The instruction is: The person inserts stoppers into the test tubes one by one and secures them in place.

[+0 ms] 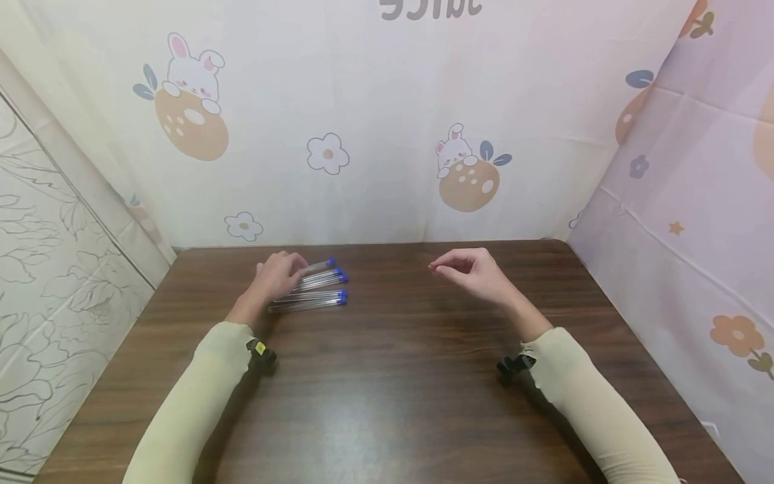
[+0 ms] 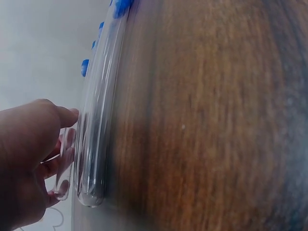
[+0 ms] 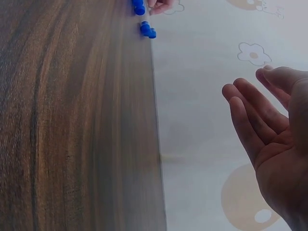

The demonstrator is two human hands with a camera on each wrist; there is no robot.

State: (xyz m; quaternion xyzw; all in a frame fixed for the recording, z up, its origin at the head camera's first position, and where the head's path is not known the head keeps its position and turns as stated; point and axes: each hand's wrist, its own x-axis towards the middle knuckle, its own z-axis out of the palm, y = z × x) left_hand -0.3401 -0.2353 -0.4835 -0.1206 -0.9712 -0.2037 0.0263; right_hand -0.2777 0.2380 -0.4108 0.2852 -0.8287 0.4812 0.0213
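Clear test tubes with blue caps lie on the table at the left, capped ends to the right. My left hand (image 1: 279,275) reaches over their far side. It pinches one test tube (image 1: 317,267) at the far edge of the group, and in the left wrist view its fingers show through the clear glass or plastic. Nearer to me, more test tubes (image 1: 311,302) lie side by side, close to that hand. My right hand (image 1: 474,272) is held over the table's right half with nothing in it. Its thumb and index fingertips meet, while the other fingers extend loosely in the right wrist view.
The brown wood-grain table (image 1: 387,376) meets a pale printed curtain (image 1: 387,195) along its far edge. Another curtain (image 1: 683,269) hangs at the right, and a flower-patterned panel (image 1: 48,282) stands at the left. Both wrists wear small black cameras.
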